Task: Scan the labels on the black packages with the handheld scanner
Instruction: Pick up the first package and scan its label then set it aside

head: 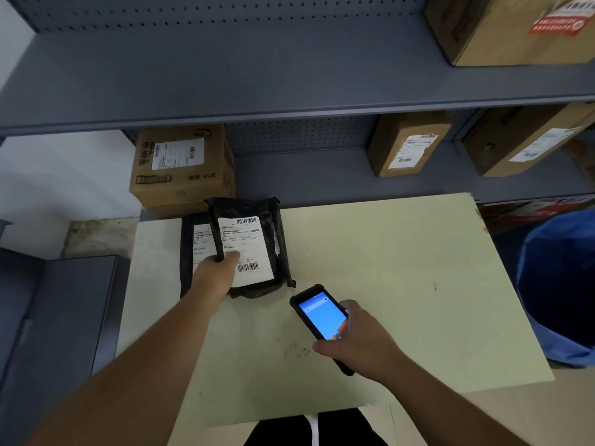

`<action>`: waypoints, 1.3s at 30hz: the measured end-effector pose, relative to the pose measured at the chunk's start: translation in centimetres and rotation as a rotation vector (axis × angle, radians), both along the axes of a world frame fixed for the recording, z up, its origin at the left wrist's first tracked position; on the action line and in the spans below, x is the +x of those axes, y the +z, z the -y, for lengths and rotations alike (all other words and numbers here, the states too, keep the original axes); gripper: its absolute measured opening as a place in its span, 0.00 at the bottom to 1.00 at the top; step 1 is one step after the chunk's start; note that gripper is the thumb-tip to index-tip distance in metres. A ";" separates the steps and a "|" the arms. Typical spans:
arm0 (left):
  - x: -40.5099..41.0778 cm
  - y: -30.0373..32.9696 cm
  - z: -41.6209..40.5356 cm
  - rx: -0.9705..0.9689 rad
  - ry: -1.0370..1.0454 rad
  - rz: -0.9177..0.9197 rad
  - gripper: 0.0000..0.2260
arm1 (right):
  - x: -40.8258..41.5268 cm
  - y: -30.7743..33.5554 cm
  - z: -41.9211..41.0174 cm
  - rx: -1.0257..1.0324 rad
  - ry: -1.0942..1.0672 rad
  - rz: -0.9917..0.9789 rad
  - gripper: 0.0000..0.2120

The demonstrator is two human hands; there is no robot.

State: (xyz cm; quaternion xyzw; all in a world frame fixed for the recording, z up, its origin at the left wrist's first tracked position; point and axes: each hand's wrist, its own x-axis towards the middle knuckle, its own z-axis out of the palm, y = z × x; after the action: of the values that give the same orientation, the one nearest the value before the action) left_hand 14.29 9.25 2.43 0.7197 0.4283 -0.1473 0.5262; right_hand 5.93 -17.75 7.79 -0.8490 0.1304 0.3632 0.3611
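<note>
Your left hand (pixel 216 275) grips the near left corner of the top black package (pixel 249 246), thumb pressed on its white label (pixel 246 249) and the other fingers hidden underneath, so the package tilts up off the pale green table (pixel 402 268). A second black package (pixel 193 252) lies flat beneath and to the left of it, its own label partly covered; a dark edge at the right of the stack may be a third, but you cannot tell from this view. The top label carries two barcodes, one at its far edge and one at its near edge. Your right hand (pixel 360 341) is wrapped around the lower half of the handheld scanner (pixel 322 320), fingers closed on its body and thumb resting at the bottom of the lit blue screen; the scanner's head points toward the packages and sits just beside them, apart from the label. Four cardboard boxes stand on the grey shelves (pixel 289 75): one on the upper shelf at far right (pixel 515 30), and three on the lower shelf, at left (pixel 182 169), at right (pixel 407 146) and at far right (pixel 528 143). All are closed, so their contents stay unseen. A blue bin (pixel 557 284) stands right of the table; its inside is dark.
</note>
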 end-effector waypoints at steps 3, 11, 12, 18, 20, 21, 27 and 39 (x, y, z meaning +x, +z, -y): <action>-0.2 0.1 -0.2 -0.125 0.017 0.010 0.17 | 0.1 1.0 0.2 -0.037 0.046 0.034 0.41; -1.2 1.3 0.6 -0.289 0.051 0.077 0.10 | 0.9 4.2 0.3 -0.088 0.153 0.056 0.32; -1.3 1.5 0.7 -0.308 0.051 0.091 0.11 | 1.0 4.5 0.3 -0.088 0.166 0.050 0.32; -2.2 2.2 1.5 -0.432 0.061 0.165 0.17 | 1.0 6.3 0.3 -0.110 0.203 0.039 0.32; -2.5 2.6 2.0 -0.463 0.041 0.182 0.17 | 0.8 6.7 0.4 -0.120 0.194 0.042 0.32; -2.6 2.7 2.3 -0.473 0.029 0.188 0.16 | 0.7 6.8 0.4 -0.125 0.187 0.047 0.31; -3.0 2.7 3.4 -0.466 0.019 0.190 0.20 | 0.5 7.7 0.1 -0.163 0.196 0.062 0.28; -3.1 2.9 3.7 -0.399 0.018 0.181 0.14 | -0.2 7.6 0.0 -0.175 0.182 0.038 0.26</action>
State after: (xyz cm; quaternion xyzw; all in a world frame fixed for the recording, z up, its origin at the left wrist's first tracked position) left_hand 11.17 5.56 5.30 0.6078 0.3480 -0.1593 0.6957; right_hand 5.77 -17.78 15.34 -0.8923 0.0771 0.3654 0.2538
